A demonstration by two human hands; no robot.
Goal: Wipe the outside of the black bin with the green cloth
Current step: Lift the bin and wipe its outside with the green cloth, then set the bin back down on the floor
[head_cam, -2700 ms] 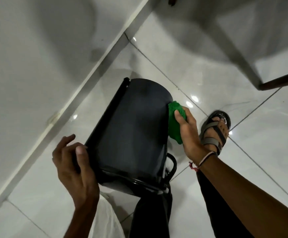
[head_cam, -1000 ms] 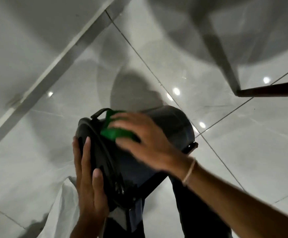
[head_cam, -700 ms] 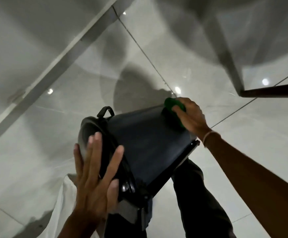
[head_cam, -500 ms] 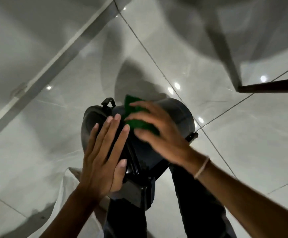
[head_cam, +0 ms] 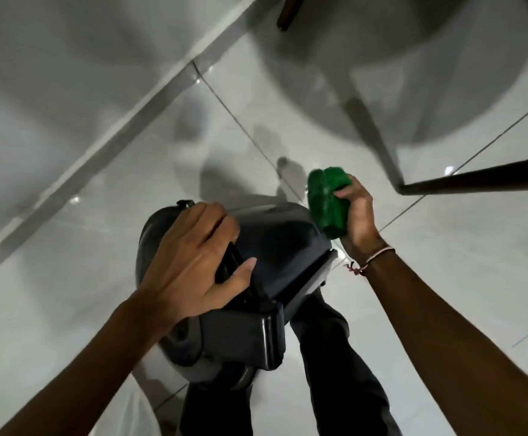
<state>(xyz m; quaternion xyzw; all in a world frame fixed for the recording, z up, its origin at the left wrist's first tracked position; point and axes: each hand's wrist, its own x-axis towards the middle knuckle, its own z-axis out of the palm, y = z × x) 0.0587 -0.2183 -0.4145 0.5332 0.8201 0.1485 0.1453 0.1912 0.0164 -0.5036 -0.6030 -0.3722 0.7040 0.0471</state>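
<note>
The black bin (head_cam: 283, 247) is tilted on its side above the white tiled floor, low in the middle of the view, its lid end toward me. My left hand (head_cam: 193, 262) lies over its upper side and grips it near the rim. My right hand (head_cam: 355, 212) holds the bunched green cloth (head_cam: 328, 199) at the bin's far right edge; the cloth seems just off the bin's surface.
A white wall with a skirting line (head_cam: 105, 140) runs diagonally at the left. A dark furniture leg (head_cam: 476, 180) crosses the floor at the right. My dark trouser leg (head_cam: 341, 372) is below the bin.
My right hand with the cloth has swept from the bin's top to its far right edge. My left hand has shifted from a flat press on the lid end to a grip over the bin.
</note>
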